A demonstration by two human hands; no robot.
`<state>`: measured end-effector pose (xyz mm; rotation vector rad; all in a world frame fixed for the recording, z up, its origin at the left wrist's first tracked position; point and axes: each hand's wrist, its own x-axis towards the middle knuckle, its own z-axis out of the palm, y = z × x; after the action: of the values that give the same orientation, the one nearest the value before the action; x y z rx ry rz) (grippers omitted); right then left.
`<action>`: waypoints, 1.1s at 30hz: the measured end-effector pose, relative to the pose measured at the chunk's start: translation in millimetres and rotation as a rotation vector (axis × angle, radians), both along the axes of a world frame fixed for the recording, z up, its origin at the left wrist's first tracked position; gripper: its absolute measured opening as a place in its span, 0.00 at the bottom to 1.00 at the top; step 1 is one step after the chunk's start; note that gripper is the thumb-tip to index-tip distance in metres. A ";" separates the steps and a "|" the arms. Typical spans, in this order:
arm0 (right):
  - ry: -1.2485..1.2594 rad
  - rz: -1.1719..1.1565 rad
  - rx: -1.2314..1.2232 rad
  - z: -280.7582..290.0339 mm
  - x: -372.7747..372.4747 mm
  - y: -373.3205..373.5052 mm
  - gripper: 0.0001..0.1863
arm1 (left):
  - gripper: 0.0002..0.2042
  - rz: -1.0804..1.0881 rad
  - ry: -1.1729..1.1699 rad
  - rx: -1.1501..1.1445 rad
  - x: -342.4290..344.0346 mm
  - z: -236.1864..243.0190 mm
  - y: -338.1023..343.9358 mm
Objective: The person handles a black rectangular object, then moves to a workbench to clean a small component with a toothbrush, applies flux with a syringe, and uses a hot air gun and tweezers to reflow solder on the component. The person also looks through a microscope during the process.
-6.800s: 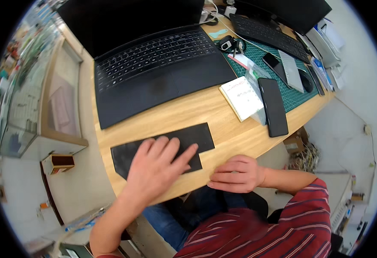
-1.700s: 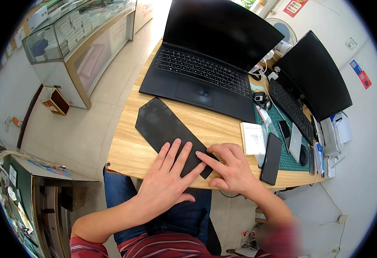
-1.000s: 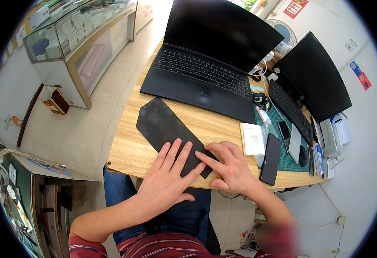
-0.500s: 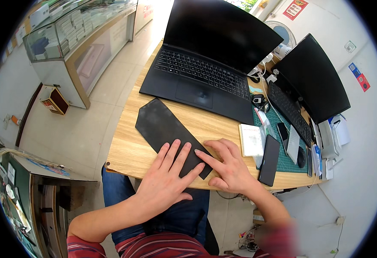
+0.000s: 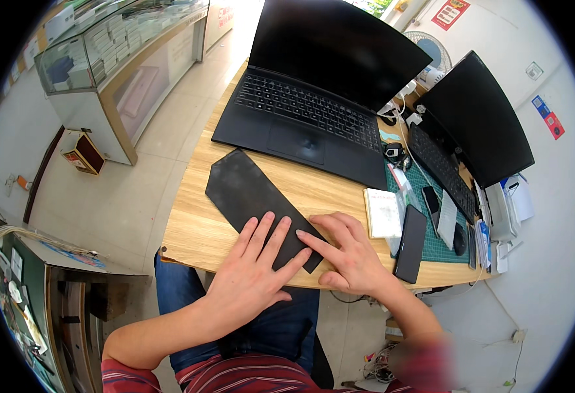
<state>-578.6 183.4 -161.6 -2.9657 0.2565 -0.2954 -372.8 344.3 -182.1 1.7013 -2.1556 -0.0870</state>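
— So, where do the hands sit?

— Both lie flat on the near end of a long black sheet (image 5: pixel 261 203) that stretches slantwise across the wooden desk (image 5: pixel 199 226), its far end pointing left toward the laptop (image 5: pixel 313 108) and its near end by the desk's front edge.

— And the left hand (image 5: pixel 254 272)?

— Palm down, its fingers (image 5: pixel 271 239) spread apart like a fan, their tips pressing on the sheet. The heel of the hand hangs past the desk's near edge.

— The right hand (image 5: pixel 349 259)?

— Just right of the sheet's near corner, palm down as well. Its fingers are loosely spread; the forefinger reaches left and its tip touches the sheet's edge close to the left hand's fingertips. Neither hand pinches or grips anything; they only press.

— What lies around them?

— Right of the right hand, a dark phone (image 5: pixel 410 243) lies flat, touching or just beside a small white notepad (image 5: pixel 382 213). Farther right, a green cutting mat (image 5: pixel 431 223) carries a black keyboard (image 5: pixel 441 170) and a mouse (image 5: pixel 459 241), with a dark monitor (image 5: pixel 477 124) behind. The laptop stands open at the far side of the desk, its screen dark. On the far left, across the tiled floor, stands a glass display case (image 5: pixel 117 59).
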 end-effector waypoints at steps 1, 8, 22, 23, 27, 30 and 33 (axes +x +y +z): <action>0.000 -0.012 -0.003 0.3 -0.1 0.6 0.42 | 0.45 -0.002 0.000 -0.004 -0.1 -0.2 -0.4; 0.001 0.010 -0.001 -1.7 -1.6 -0.8 0.42 | 0.43 0.005 -0.011 -0.001 -0.8 -2.0 -0.4; 0.027 -0.031 -0.015 -1.2 -0.9 -1.0 0.43 | 0.42 0.011 -0.028 -0.019 -2.0 -1.9 -1.2; 0.029 -0.022 -0.007 -0.6 0.0 -0.9 0.43 | 0.42 0.017 -0.031 -0.019 -2.0 -1.1 -0.8; 0.023 -0.023 -0.017 -0.5 -1.0 -0.7 0.42 | 0.41 0.019 -0.026 -0.021 -1.6 -2.3 -0.4; 0.023 -0.042 -0.010 -0.4 -1.1 0.0 0.41 | 0.41 0.011 -0.031 -0.024 -1.9 -2.4 -1.2; 0.013 0.001 0.004 2.1 2.1 -0.4 0.41 | 0.41 0.019 -0.030 -0.030 -1.9 -2.2 -1.0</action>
<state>-576.5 183.0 -159.5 -2.9643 0.2569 -0.2748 -374.7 343.3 -184.3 1.7168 -2.1505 -0.0235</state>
